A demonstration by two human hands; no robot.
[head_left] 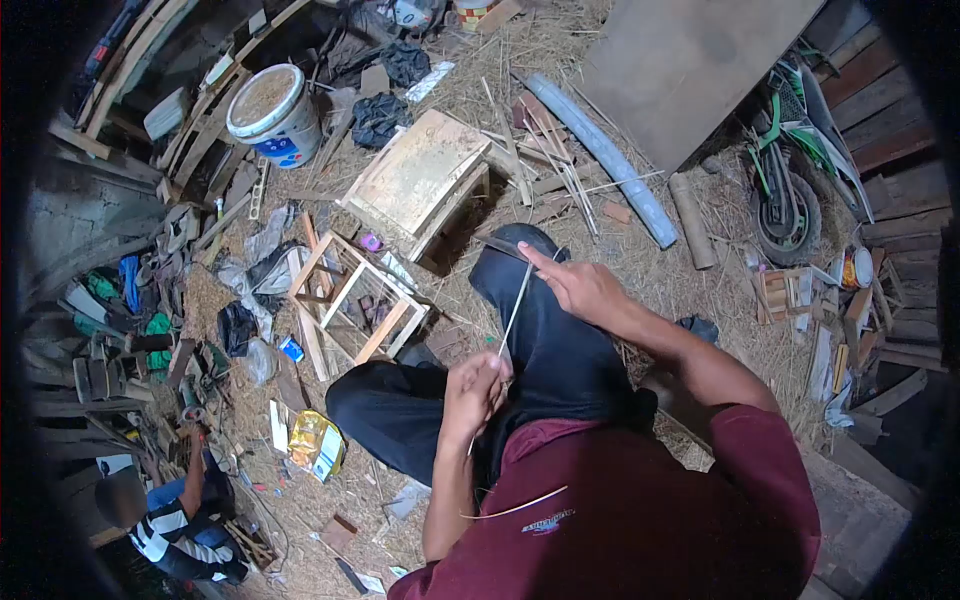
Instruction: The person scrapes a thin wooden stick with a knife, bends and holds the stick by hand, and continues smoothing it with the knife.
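While your left hand [475, 392] closes its fingers around a thin pale strip [514, 314], your right hand [583, 292] sits at the strip's upper end with its index finger stretched along a dark blade [503, 246]; its other fingers are curled, and you cannot tell from here how they grip the handle. Strip and blade cross over your bent knee in dark trousers [575, 365], on your side of the low wooden bench [420, 178] and to its right. Another length of strip [515, 505] curves over your maroon shirt [640, 510], much farther from the bench; whether it joins the held one is unclear.

Just to the bench's near left you have an open wooden frame [343, 327], with a small purple item [371, 242] beside the bench's corner. Left of the bench stands a white bucket [290, 140]. To its right lie a grey pipe [603, 160] and, farther out, a brown tube [692, 222], then a green motorbike [775, 190]. Nearer you than the bench is a yellow packet [313, 440]; well beyond that, leftward from the bench, another person [190, 530] crouches.
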